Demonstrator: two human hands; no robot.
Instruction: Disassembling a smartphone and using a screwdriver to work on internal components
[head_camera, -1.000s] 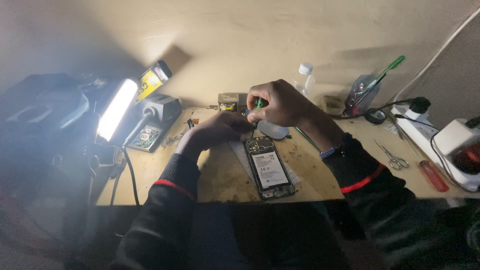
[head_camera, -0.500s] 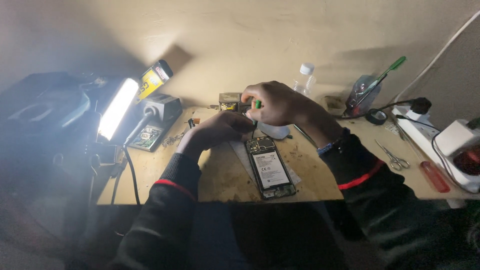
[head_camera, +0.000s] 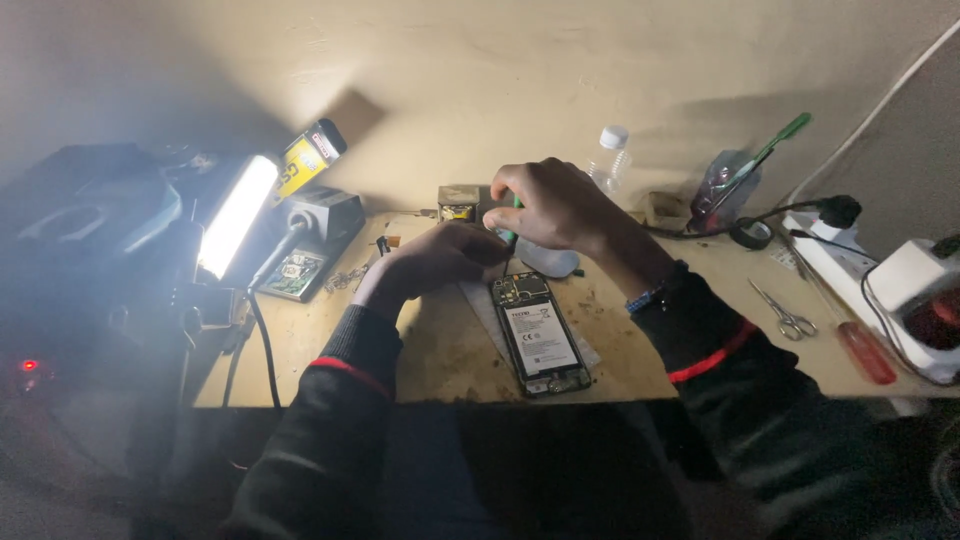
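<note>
While our right hand (head_camera: 555, 205) stays closed around a green-handled screwdriver (head_camera: 512, 232), tip down at the top end of the opened phone (head_camera: 538, 332), our left hand (head_camera: 435, 262) rests beside that top edge, fingers curled together and touching the phone's upper left corner to steady it. Phone lies back-off and face down near the front edge of the wooden bench (head_camera: 440, 350), battery showing, long axis running away from us. We judge the step as working a screw at the upper board area; whether the tip is seated in a screw is too small to tell. Next move calls for keeping the driver upright with light downward pressure while the left hand stops the phone sliding.

Against the earlier frames, little differs: the right hand has shifted slightly left and up, the phone has not moved. Lamp (head_camera: 236, 214) lights from the left; scissors (head_camera: 784, 314) and a red-handled screwdriver (head_camera: 864, 350) lie well apart on the right, untouched.
</note>
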